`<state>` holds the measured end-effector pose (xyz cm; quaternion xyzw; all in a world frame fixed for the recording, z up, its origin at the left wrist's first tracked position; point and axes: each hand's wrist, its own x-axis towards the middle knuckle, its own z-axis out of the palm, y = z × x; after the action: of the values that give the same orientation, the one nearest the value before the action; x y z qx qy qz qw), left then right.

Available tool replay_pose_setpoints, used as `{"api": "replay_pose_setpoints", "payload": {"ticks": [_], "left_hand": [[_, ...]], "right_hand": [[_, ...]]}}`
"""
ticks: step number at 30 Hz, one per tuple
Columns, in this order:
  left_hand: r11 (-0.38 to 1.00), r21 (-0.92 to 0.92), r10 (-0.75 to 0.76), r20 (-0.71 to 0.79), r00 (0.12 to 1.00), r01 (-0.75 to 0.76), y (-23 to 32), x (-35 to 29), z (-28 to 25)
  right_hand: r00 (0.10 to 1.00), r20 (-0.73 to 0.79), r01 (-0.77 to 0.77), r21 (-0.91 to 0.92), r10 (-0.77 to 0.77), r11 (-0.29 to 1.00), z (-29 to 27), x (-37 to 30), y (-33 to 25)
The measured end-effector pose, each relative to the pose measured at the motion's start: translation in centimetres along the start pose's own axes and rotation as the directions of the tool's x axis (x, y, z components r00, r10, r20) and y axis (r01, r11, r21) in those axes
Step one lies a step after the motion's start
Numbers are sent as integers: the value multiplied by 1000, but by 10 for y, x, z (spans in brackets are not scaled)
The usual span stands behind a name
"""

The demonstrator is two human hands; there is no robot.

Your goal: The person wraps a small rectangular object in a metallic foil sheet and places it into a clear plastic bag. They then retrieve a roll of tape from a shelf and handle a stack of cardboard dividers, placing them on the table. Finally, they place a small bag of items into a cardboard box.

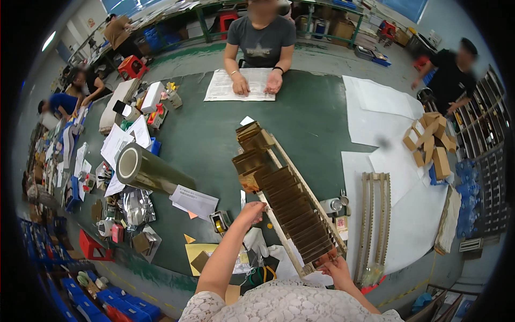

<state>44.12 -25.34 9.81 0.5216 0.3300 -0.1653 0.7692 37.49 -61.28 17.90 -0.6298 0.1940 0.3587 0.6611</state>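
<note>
A long slotted rack (284,234) lies at a slant before me, with a row of thin brown translucent sheets (298,214) standing in it. At its far end several sheets (249,161) lean out to the left of the rails. My left hand (253,212) is closed on the rack's left rail, about halfway along. Down at the near end, my right hand (335,269) has its fingers bent round the right corner, against the last sheets. Exactly what its fingertips press on is partly hidden.
A big roll of greenish film (153,169) lies left on the green table (209,139), near papers and a tape dispenser (219,221). White gloves (256,241) lie near me. Right are slotted strips (375,214), white sheets and cardboard pieces (432,142). A person (261,40) sits opposite.
</note>
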Motion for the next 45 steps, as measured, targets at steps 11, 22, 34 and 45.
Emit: {"api": "replay_pose_setpoints", "payload": {"ticks": [11,22,34,45], "left_hand": [[994,-89,37,-232,972,-60,72,59,-83],[994,-75,62,-217,974,-80,111,182,-47],[979,-149,92,-291,952,-140,117,222,-35],[970,-224,61,-145,988,-93,47,48,-8]], "right_hand": [[979,198,121,-322,-58,939,60,165,-136],[997,-17,61,-349,-72,935,38,383,-252],[986,-83,127,-197,-145,972,51,461,-266],[759,139,632,-391,-635,669,-34,267,-239]]}}
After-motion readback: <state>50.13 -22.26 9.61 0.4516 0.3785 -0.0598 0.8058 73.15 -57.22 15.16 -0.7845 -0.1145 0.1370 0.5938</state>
